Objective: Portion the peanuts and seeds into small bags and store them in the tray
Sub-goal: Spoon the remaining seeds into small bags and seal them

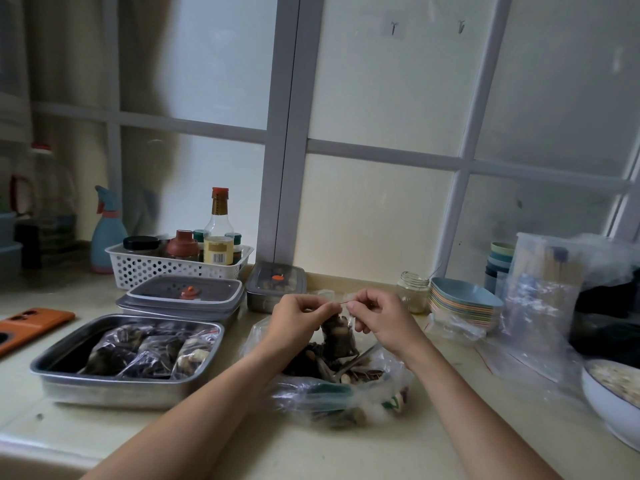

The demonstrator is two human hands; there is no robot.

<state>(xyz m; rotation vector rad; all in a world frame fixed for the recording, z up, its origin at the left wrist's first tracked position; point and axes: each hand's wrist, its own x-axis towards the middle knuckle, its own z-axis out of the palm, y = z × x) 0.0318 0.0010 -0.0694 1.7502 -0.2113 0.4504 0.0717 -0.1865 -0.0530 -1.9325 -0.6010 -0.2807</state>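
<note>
Both hands pinch the red-lined top edge of a small clear bag [337,336] filled with dark seeds and pale nuts. My left hand [299,315] holds its left end and my right hand [375,315] its right end. The small bag hangs over a large crumpled plastic bag [346,393] of loose peanuts and seeds on the counter. Left of it stands a steel tray [114,386] holding several filled small bags [152,351].
Behind the tray sit lidded steel containers [183,296] and a smaller lidded box [275,284]. A white basket of bottles [173,266], an orange phone [31,327], a glass jar [412,292], stacked bowls [464,303], empty plastic bags [540,306] and a white bowl [609,403] surround the spot.
</note>
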